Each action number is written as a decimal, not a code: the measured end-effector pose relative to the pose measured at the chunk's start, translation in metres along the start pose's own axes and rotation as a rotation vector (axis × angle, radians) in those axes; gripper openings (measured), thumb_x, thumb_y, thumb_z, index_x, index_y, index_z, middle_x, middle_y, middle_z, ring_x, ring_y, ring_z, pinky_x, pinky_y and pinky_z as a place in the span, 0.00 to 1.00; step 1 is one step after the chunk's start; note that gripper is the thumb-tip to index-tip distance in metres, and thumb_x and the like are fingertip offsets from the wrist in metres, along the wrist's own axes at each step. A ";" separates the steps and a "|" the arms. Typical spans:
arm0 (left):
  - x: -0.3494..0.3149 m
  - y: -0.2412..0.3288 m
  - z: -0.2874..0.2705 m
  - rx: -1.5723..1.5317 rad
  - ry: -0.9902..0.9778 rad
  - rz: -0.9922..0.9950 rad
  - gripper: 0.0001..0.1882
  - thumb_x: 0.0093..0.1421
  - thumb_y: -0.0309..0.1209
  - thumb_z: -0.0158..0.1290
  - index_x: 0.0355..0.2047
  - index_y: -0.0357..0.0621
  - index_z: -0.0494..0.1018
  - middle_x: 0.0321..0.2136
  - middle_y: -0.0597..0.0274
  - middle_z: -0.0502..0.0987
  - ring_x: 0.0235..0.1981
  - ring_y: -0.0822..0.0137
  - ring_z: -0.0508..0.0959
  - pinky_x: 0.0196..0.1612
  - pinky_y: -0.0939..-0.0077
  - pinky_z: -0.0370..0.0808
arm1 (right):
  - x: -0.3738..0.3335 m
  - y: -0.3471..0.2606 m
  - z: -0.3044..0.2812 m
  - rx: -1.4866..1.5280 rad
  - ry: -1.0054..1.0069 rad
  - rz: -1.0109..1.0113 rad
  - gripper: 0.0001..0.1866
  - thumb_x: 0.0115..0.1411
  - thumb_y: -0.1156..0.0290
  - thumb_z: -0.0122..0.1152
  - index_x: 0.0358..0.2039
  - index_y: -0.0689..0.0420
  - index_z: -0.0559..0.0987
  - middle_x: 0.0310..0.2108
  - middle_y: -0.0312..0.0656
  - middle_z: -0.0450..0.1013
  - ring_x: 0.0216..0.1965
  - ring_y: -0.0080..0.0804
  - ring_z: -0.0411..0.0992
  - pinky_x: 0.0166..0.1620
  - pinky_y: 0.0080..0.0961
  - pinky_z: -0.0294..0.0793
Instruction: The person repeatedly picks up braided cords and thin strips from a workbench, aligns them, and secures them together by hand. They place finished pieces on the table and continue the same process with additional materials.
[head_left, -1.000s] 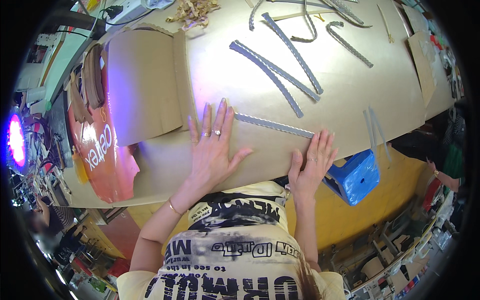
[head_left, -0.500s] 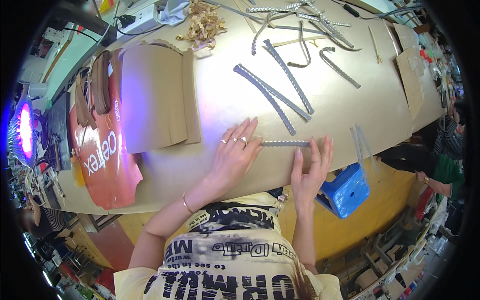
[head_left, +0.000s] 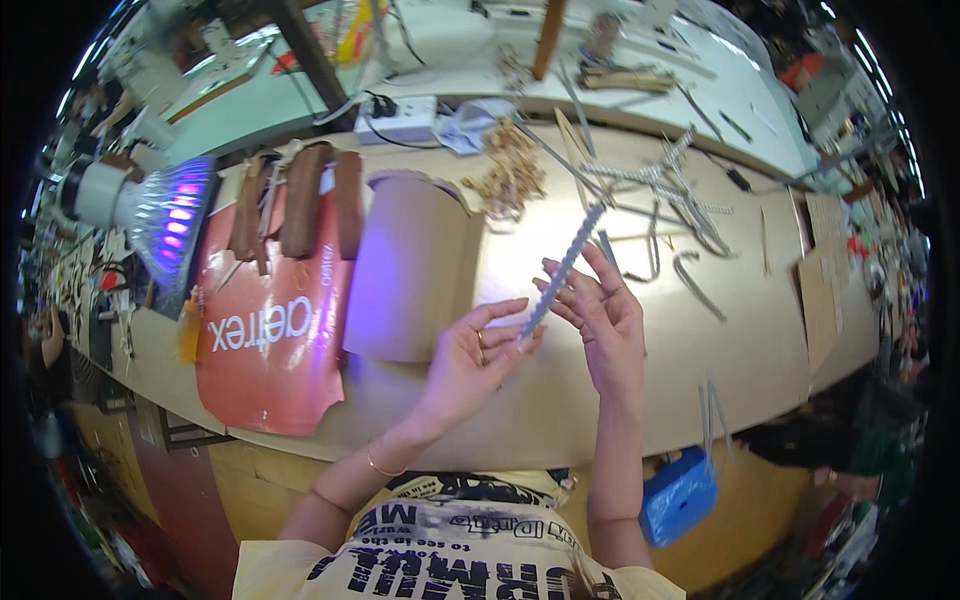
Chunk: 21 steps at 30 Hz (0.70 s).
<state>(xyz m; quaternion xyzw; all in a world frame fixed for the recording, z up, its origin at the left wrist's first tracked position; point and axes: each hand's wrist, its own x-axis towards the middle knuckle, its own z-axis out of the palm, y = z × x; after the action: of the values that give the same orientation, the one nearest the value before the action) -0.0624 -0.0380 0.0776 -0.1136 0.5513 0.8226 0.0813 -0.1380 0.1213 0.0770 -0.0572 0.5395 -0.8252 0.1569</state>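
Observation:
A grey braided strip [head_left: 575, 250] slants up and to the right above the tabletop. My left hand [head_left: 470, 365] pinches its lower end between thumb and fingers. My right hand [head_left: 610, 320] is at the strip's middle, its fingers curled against it and partly hidden by it. Both wrists stay over the near part of the table. Beyond my right hand, the end of another grey strip [head_left: 608, 248] shows, the rest of it covered by the hand.
Tangled braided strips [head_left: 665, 180] lie at the far right, with a curved one [head_left: 695, 285] nearer. Tan scraps [head_left: 508, 170] are piled at the back. Brown sheets [head_left: 410, 270], a red sheet [head_left: 270, 350] and a lit lamp [head_left: 170, 215] are leftward. A blue stool [head_left: 680, 500] stands below the table edge.
The braided strip, level at the table before, is now lifted and tilted, its right end raised. Both hands have risen with it. The head view has shifted, showing more of the far side.

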 end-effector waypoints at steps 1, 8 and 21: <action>-0.003 0.005 -0.003 -0.014 0.001 0.019 0.24 0.66 0.21 0.53 0.61 0.31 0.61 0.47 0.48 0.80 0.49 0.67 0.80 0.54 0.77 0.77 | 0.011 -0.002 0.010 -0.009 -0.044 -0.004 0.29 0.69 0.72 0.55 0.66 0.68 0.59 0.52 0.56 0.75 0.47 0.40 0.80 0.51 0.33 0.80; -0.019 0.039 -0.038 -0.051 0.088 0.041 0.29 0.67 0.21 0.51 0.66 0.36 0.56 0.52 0.48 0.77 0.53 0.63 0.79 0.55 0.71 0.78 | 0.067 -0.006 0.069 -0.098 -0.250 0.142 0.27 0.69 0.71 0.54 0.65 0.65 0.62 0.45 0.53 0.79 0.41 0.38 0.82 0.44 0.30 0.83; -0.036 0.059 -0.095 -0.212 0.141 0.232 0.33 0.67 0.19 0.49 0.69 0.38 0.52 0.57 0.48 0.74 0.56 0.58 0.77 0.56 0.64 0.78 | 0.108 0.006 0.138 -0.156 -0.478 0.210 0.24 0.73 0.64 0.46 0.65 0.63 0.64 0.47 0.52 0.78 0.44 0.39 0.81 0.49 0.31 0.81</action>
<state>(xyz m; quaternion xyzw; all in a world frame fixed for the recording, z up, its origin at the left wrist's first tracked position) -0.0339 -0.1489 0.1052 -0.1148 0.4751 0.8699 -0.0656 -0.2022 -0.0357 0.1204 -0.2061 0.5521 -0.7234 0.3597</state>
